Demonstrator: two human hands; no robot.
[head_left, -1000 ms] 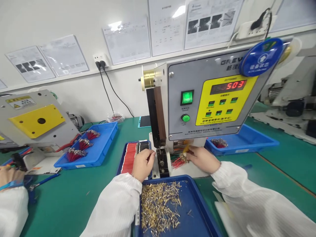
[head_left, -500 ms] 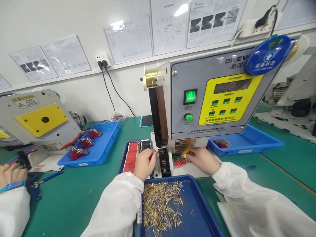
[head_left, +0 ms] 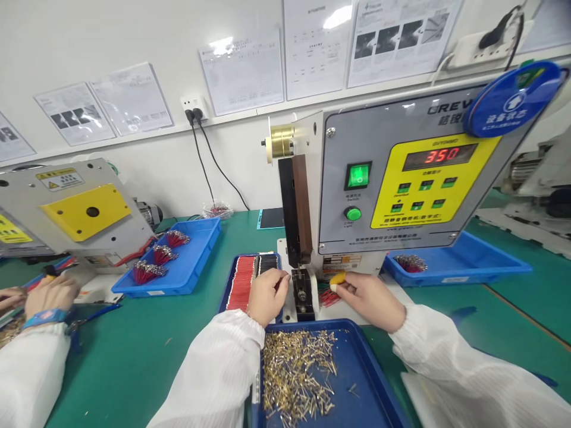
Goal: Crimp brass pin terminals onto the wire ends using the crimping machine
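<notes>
My left hand (head_left: 267, 297) is closed in a pinch at the left side of the machine's black crimping die (head_left: 302, 291); whatever sits between thumb and finger is too small to make out. To the die's right, my right hand (head_left: 372, 300), with yellow finger covers (head_left: 338, 278), pinches at a small bunch of red wires (head_left: 329, 297). Beneath my left hand is a dark blue tray with red wires (head_left: 242, 282) and black wires (head_left: 266, 263) in rows. A blue tray (head_left: 366, 380) in front of me bears a pile of brass-coloured metal pins (head_left: 297, 371).
The crimping machine (head_left: 345, 232), its display lit, rises just behind my hands. Blue bins with wire bundles stand left (head_left: 190, 261) and right (head_left: 486, 270). At far left, a co-worker's hands (head_left: 51, 297) work by another machine (head_left: 66, 220). Blue-handled pliers (head_left: 96, 315) lie nearby.
The view has shifted slightly, so everything sits further right. The machine's display now reads 350 in red. The co-worker's second hand has come into view. My hands stay by the die.
</notes>
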